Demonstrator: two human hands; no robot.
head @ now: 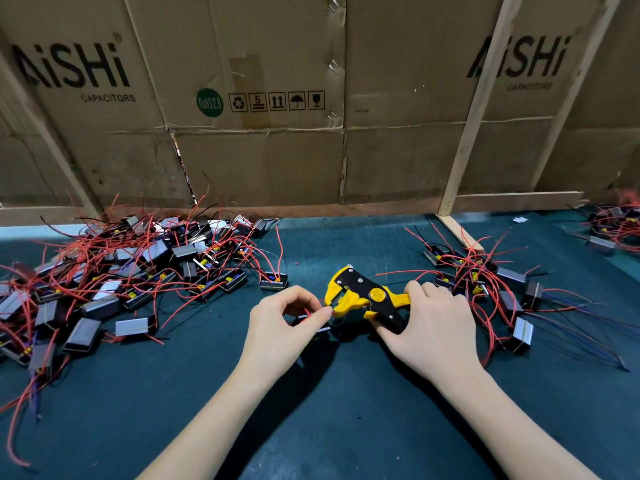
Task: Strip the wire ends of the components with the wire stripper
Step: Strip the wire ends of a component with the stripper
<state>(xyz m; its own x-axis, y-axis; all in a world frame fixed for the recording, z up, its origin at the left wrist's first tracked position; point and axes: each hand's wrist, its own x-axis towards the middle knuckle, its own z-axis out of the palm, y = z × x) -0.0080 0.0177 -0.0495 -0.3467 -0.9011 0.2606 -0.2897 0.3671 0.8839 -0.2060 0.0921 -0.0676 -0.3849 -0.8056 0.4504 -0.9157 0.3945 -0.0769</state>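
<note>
Teal mat (329,410) carries wired components (121,278) below a cardboard wall (277,150).

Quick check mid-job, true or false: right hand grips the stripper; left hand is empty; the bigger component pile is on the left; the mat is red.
1. The right hand grips the wire stripper. True.
2. The left hand is empty. False: it pinches a red wire at the stripper's mouth.
3. The larger pile of components lies left. True.
4. The mat is red. False: it is dark teal.
</note>
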